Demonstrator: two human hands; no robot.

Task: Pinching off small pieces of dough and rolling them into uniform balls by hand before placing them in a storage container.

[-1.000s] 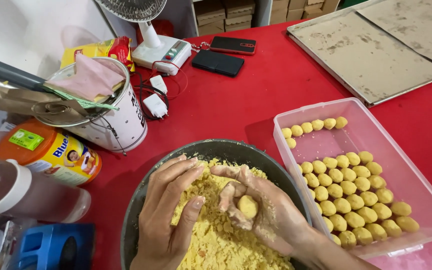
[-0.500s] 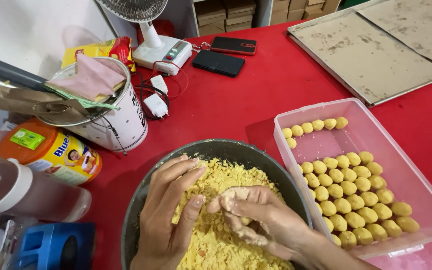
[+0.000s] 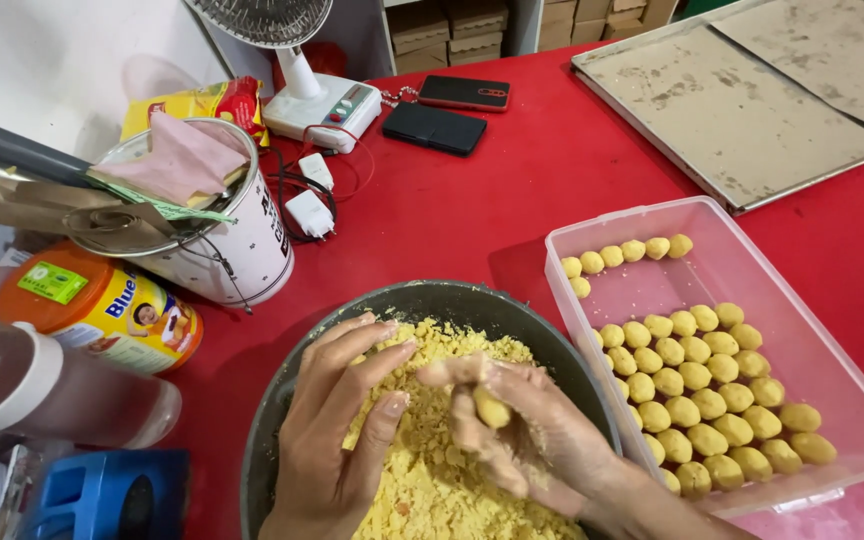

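I note a clear plastic tub (image 3: 857,395) right of the dark bowl (image 3: 272,420), roughly half filled with rows of small yellow dough balls (image 3: 697,385); its far end is mostly bare. Much crumbly yellow dough (image 3: 432,480) remains in the bowl. The right hand (image 3: 522,430) is pinched around one dough lump (image 3: 492,408) above the bowl. The left hand (image 3: 337,430) lies flat on the crumbs, unclenched, holding nothing. I judge the job about midway

two bare hands are seen at the lower middle of the frame: the left hand (image 3: 337,440) and the right hand (image 3: 522,435), dusted with yellow crumbs; no sleeves, rings or gloves are worn.
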